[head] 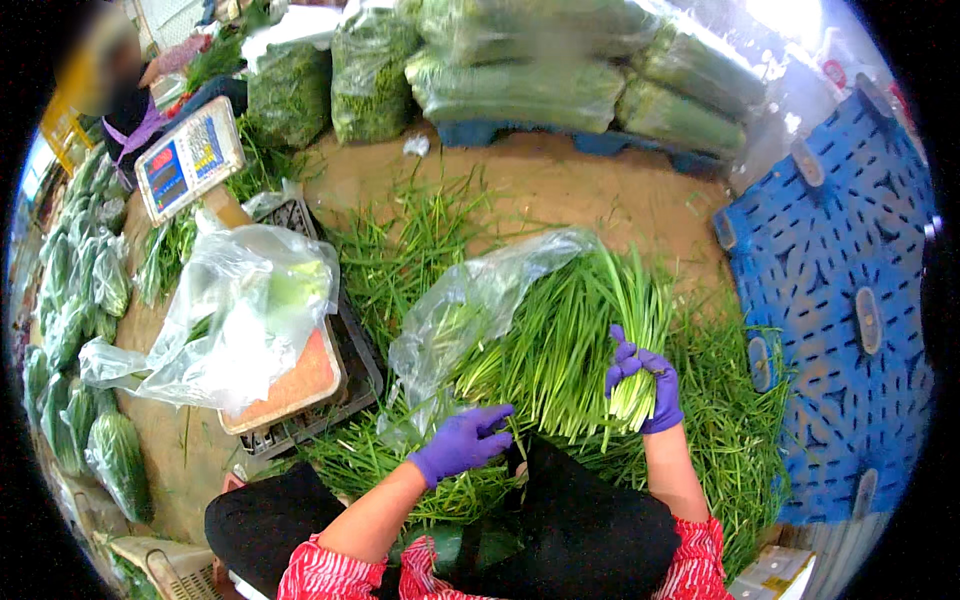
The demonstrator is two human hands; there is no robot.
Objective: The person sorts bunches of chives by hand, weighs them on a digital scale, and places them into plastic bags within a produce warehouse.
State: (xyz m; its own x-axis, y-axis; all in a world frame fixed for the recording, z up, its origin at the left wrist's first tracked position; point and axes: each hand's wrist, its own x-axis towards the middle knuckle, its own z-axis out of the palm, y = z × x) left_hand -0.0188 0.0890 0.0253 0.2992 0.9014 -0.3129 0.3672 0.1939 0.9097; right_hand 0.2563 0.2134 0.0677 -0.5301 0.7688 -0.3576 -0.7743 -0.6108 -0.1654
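My right hand [651,382], in a purple glove, is closed around a bunch of garlic chives [634,315] near its pale cut ends. Left of it a large heap of loose garlic chives [555,337] lies in front of my knees, partly under a clear plastic bag [457,315]. My left hand [463,444], also gloved in purple, hovers over trimmings between my legs with its fingers apart. A thin yellowish stalk [523,457] hangs close to its fingertips; whether they touch is unclear.
To the left, a digital scale [191,160] carries a plastic bag of greens [247,300] and stands on a black crate [360,360]. Bagged vegetables [116,457] line the far left. A blue plastic pallet [832,300] leans right. Large wrapped bundles [517,90] are stacked behind. Another person sits upper left.
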